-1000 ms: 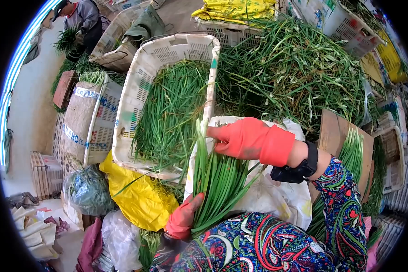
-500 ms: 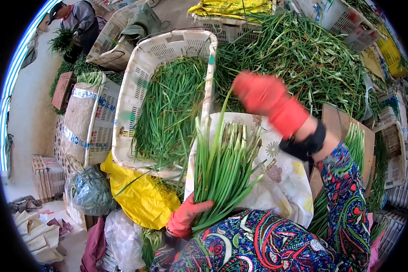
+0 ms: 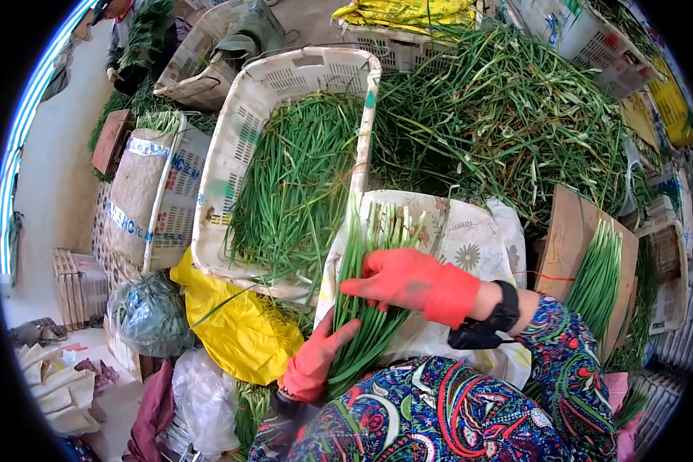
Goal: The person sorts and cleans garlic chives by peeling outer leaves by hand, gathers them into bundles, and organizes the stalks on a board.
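Observation:
A bunch of chives (image 3: 366,339), long green stalks with pale cut ends pointing away from me, lies over a flower-printed white sheet (image 3: 470,231) in front of my body. My left hand (image 3: 318,362), in a red rubber glove, holds the bunch low on its left side, thumb and forefinger partly raised. From the right, my right hand (image 3: 408,285), gloved in red too, lies across the stalks with its fingers curled over them. The glove hides the middle of the bunch. Past the sheet stands a white plastic crate (image 3: 208,208) with more loose chives (image 3: 292,185) inside.
A large heap of trimmed leaves (image 3: 516,115) spreads at the back right. Sorted chives (image 3: 597,269) rest on a brown board (image 3: 570,223) to the right. Yellow plastic (image 3: 235,331) and a filled clear bag (image 3: 152,316) sit left. Another person (image 3: 123,38) handles greens at far left.
My right hand has come down and left from above the sheet onto the bunch. A long stalk that stood near it is no longer distinct. The other person's greens have risen.

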Demonstrator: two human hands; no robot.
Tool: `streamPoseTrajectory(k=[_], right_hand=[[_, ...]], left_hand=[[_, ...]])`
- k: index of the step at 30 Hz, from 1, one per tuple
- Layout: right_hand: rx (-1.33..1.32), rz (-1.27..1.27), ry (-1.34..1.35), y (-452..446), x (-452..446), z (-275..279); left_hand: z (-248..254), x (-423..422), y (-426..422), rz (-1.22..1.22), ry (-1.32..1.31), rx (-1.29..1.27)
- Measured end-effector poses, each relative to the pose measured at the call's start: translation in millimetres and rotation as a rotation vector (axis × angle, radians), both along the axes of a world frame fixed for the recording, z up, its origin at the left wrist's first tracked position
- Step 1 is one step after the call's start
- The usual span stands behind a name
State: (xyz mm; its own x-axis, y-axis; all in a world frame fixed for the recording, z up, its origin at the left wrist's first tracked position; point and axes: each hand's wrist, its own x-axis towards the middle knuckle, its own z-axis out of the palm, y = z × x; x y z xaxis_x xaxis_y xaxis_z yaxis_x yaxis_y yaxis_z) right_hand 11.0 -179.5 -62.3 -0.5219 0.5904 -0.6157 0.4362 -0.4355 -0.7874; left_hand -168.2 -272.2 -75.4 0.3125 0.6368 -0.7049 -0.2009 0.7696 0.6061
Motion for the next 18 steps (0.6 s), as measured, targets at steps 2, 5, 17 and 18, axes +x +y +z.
streamPoseTrajectory(k=[2,5,17,18], right_hand=[[-0.159,-0.070,0.046,0.8,-12.5,-7.3],[-0.306,-0.168,0.172,0.0,-11.8,-18.8],[-0.221,-0.793,0.947,79.6,51.1,1.9],[-0.210,-0.872,1.023,93.0,62.1,12.7]], left_hand=[[-0.4,-0.1,-4.1,0.056,-0.029,0.001],[-12.4,-2.0,-10.1,0.164,-0.143,0.020],[-20.4,-8.8,-10.0,-0.066,-0.021,0.159],[-36.9,-16.5,-14.0,-0.148,0.058,0.146]])
